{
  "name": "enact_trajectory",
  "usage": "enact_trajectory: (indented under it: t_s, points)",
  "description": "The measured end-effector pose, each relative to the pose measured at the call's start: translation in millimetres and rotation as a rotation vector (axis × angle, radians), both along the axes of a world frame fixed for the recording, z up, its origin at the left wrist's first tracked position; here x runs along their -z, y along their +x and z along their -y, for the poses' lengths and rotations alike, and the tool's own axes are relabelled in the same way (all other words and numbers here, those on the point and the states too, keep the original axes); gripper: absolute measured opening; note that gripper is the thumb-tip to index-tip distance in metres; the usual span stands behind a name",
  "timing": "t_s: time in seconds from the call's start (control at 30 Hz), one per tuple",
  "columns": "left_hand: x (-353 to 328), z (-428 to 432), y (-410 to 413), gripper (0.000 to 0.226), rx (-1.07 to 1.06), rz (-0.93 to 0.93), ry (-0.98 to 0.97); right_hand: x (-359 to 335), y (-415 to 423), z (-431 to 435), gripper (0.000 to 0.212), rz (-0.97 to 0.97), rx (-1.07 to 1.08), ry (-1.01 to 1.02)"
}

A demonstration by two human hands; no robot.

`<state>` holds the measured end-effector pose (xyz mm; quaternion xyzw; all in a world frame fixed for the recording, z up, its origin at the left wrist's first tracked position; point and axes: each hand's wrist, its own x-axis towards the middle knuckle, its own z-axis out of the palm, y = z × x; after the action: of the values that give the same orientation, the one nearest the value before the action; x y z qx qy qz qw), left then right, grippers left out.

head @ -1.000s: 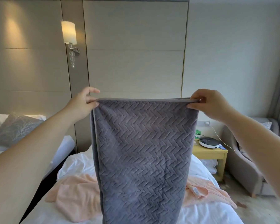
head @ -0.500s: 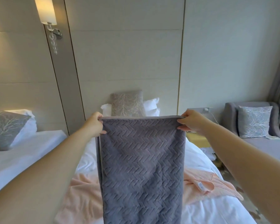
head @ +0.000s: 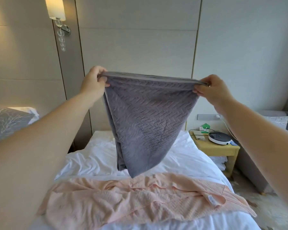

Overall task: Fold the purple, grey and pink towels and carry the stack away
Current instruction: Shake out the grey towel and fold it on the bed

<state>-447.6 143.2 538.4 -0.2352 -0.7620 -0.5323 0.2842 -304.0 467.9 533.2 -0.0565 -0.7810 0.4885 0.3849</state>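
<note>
Lit wall lamp with a cream shade [head: 55, 9]: 11 o'clock of the view. Grey cushion with a white branch print [head: 5, 123]: 9 o'clock, at the frame edge.

Left hand [head: 91, 82], raised at 10 o'clock from centre, pinches the upper left corner of the grey herringbone-textured towel [head: 146, 117], fingers curled over the hem. The towel hangs in the air. Its top edge is stretched taut between both hands and slopes slightly down toward 3 o'clock. Doubled layers show along its left side. The lower part tapers to a point at 6 o'clock; whether the tip touches anything cannot be confirmed.

Below it, the pale pink textured towel [head: 123, 201] lies crumpled across the white-sheeted bed [head: 93, 160], with a small white label near its 4 o'clock end.

Right hand [head: 213, 90], at 2 o'clock, grasps the grey towel's upper right corner between thumb and fingers.

At 3 o'clock, a light wooden nightstand [head: 221, 149] carries a round white-and-black device [head: 219, 138]. A grey upholstered armchair [head: 273, 117] stands at the right edge.
</note>
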Motion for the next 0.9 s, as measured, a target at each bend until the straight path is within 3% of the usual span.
enact_trajectory:
  t_s: [0.17,0.33,0.53,0.6,0.77,0.9]
  points:
    - [73.8,37.0,54.7,0.02,0.12,0.177,-0.042,82.2,41.4,11.5,0.014,0.282,0.016,0.064]
    - [218.9,91.3,117.1,0.02,0.125,0.381,-0.339,225.1,120.5,45.5,0.019,0.597,-0.041,0.048]
    - [390.5,154.4,220.9,0.037,0.188,0.648,-0.56,389.0,221.7,104.1,0.025,0.862,-0.056,-0.034]
    - [427.1,172.0,255.5,0.031,0.168,0.708,-0.58,423.2,253.4,121.9,0.033,0.905,-0.058,0.01]
    - [489.3,206.0,336.4,0.018,0.167,0.724,-0.652,471.3,323.2,155.0,0.02,0.975,-0.039,0.205]
    - [525.9,226.8,407.9,0.021,0.137,0.686,-0.694,500.4,395.8,180.5,0.024,1.02,-0.069,0.321]
